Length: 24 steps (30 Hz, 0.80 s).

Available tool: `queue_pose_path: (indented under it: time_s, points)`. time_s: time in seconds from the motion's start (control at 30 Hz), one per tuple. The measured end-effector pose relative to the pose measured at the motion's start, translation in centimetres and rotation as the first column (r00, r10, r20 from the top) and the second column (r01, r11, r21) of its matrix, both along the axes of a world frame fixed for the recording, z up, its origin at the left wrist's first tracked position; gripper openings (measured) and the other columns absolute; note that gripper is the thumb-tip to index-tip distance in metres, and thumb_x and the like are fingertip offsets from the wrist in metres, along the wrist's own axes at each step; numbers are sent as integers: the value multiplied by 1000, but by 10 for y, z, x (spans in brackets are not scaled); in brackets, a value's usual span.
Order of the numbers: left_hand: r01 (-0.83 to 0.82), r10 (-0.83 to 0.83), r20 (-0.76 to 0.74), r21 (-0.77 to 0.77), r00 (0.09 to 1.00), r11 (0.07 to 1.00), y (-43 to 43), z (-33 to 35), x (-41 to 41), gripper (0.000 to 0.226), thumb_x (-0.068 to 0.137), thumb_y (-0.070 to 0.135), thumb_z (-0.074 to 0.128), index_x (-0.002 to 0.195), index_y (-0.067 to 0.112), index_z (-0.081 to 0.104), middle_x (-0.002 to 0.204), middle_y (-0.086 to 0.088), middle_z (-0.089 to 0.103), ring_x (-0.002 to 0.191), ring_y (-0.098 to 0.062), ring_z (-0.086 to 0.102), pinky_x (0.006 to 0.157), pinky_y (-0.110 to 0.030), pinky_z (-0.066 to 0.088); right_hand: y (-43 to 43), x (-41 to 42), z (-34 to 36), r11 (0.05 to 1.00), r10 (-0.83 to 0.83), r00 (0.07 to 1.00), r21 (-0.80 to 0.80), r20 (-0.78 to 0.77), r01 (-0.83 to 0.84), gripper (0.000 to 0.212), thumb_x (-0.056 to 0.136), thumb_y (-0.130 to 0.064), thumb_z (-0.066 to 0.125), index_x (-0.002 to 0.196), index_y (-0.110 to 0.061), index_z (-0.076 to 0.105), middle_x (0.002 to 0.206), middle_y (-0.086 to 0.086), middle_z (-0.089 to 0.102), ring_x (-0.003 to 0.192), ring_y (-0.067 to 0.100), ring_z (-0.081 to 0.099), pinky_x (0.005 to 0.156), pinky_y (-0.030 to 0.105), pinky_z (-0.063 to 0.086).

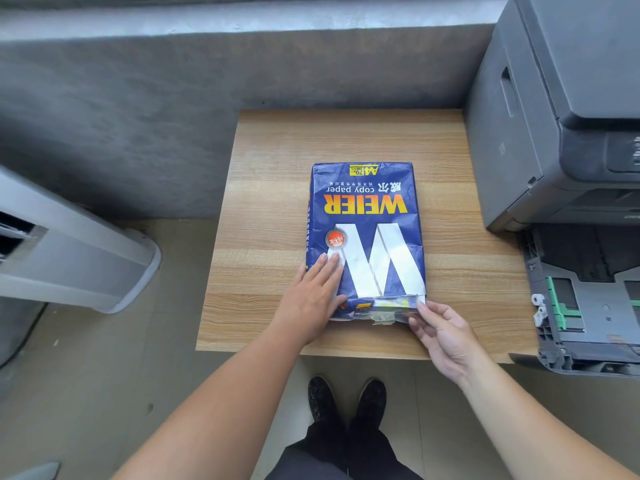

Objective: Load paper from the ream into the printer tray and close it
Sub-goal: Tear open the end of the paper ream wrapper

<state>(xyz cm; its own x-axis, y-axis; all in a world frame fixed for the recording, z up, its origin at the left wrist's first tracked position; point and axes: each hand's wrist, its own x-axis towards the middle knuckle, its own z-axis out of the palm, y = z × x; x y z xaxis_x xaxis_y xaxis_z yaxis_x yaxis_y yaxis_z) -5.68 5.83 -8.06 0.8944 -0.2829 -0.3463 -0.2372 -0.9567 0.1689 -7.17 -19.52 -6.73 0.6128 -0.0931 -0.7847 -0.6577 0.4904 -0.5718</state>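
Note:
A blue ream of copy paper (pixel 367 216) with orange "WEIER" lettering lies flat on the wooden table (pixel 270 188). My left hand (pixel 317 296) rests flat on the ream's near-left corner, fingers spread. My right hand (pixel 441 329) pinches the wrapper flap at the ream's near-right end, where the wrapper looks torn and taped. At the right stands the grey printer (pixel 554 109). Its paper tray (pixel 585 306) is pulled out towards me, dark inside with green guides, and no paper shows in it.
A grey concrete wall ledge runs behind the table. A grey-white appliance (pixel 69 251) stands on the floor at the left. My two black shoes (pixel 346 400) are on the tiled floor just below the table's near edge.

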Motion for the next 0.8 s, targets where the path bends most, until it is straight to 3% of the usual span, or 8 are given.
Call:
queue_pose_path:
  time_s: [0.1, 0.2, 0.4, 0.5, 0.57, 0.63, 0.7, 0.8]
  points:
    - [-57, 56, -24, -54, 998, 997, 4, 3, 0, 73, 106, 52, 31, 161, 14, 2, 172, -1, -5, 157, -21, -10, 128, -45, 8, -8, 1, 2, 996, 2, 1000, 91, -30, 1, 12, 91, 1, 64, 92, -10, 59, 89, 16, 74, 84, 23, 70, 63, 24, 61]
    - [34, -34, -13, -35, 999, 999, 12, 5, -3, 76, 103, 53, 40, 161, 16, 7, 172, -1, -3, 157, -23, -10, 128, -46, 11, -15, 5, 6, 991, 41, 997, 131, -64, -32, 13, 91, 3, 63, 98, -7, 59, 82, 15, 78, 77, 23, 76, 67, 28, 63]
    - [26, -14, 76, -159, 997, 987, 18, -2, -18, 65, 98, 44, 51, 150, 7, 42, 164, -13, 33, 154, -35, 22, 118, -53, 35, -5, 5, 1, 990, 126, 987, -46, -99, -131, 20, 91, -3, 68, 110, 0, 64, 97, 24, 77, 79, 30, 80, 62, 30, 64]
    - [-26, 33, 51, -116, 998, 993, 13, -1, -21, 66, 104, 45, 40, 157, 9, 27, 169, -7, 19, 157, -28, 9, 125, -48, 23, 4, 7, -3, 978, 112, 992, -169, -65, -121, 22, 91, -8, 69, 109, 2, 62, 104, 24, 75, 78, 29, 79, 62, 28, 64]
    - [-44, 46, 27, -84, 999, 995, 12, -1, -20, 64, 106, 44, 28, 160, 10, 18, 171, -5, 11, 158, -25, 2, 127, -46, 18, 10, 7, -2, 977, 124, 992, -175, -21, -125, 9, 95, -5, 63, 98, 0, 57, 106, 25, 72, 85, 30, 76, 70, 30, 65]
    - [-10, 10, 5, -28, 1000, 1000, 12, -1, -17, 64, 104, 41, 15, 161, 10, 11, 172, -6, 5, 158, -25, -2, 126, -46, 18, 11, 7, 0, 966, 167, 986, -199, -6, -165, 12, 96, -2, 60, 90, -5, 51, 101, 21, 69, 97, 35, 73, 83, 37, 63]
    - [5, -5, -25, 7, 1000, 1000, 13, -2, -15, 61, 107, 35, 18, 161, 10, 5, 172, -6, -1, 158, -25, -5, 127, -44, 14, 6, 5, 0, 960, 199, 980, -196, -14, -198, 14, 97, 0, 57, 91, -7, 48, 100, 23, 63, 96, 36, 74, 94, 44, 58]
    - [4, -3, -30, 26, 1000, 1000, 13, 0, -15, 61, 109, 28, 26, 160, 8, 0, 171, -7, -7, 157, -23, -8, 128, -42, 11, -6, -1, -3, 967, 217, 976, -144, 19, -212, 14, 99, 2, 54, 94, -8, 46, 129, 44, 56, 92, 35, 77, 89, 44, 59]
